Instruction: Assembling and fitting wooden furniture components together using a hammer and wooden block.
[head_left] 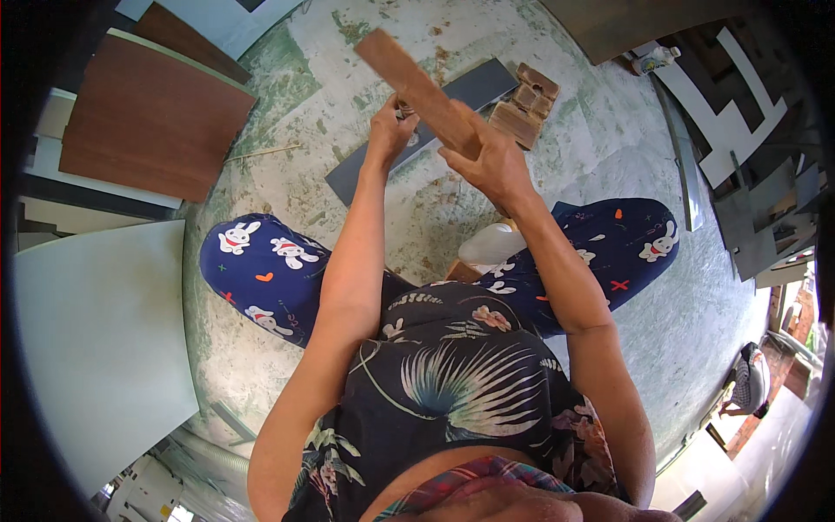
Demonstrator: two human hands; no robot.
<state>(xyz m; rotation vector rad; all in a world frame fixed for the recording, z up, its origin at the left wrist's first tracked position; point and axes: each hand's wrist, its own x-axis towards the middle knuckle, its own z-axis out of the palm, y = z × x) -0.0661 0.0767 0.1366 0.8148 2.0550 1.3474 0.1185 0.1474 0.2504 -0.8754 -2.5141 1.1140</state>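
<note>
My right hand (500, 170) is wrapped round the near end of a brown wooden slat (409, 83), which slants up and away to the left above the floor. My left hand (393, 132) is closed just left of the slat, its fingers pinched on something small that I cannot make out. Below both hands a long dark grey board (352, 174) lies on the floor, slanting from near left to far right. The slat and my hands hide its middle. Several worn wooden blocks (517, 124) sit against its right end.
Brown panels (152, 117) and a large pale panel (104, 335) stand on the left. White cut-out sheets (709, 117), dark offcuts (761, 222) and a bottle (657, 59) are on the right. A thin stick (263, 153) lies on the stained floor (287, 104). My bent knees flank the work.
</note>
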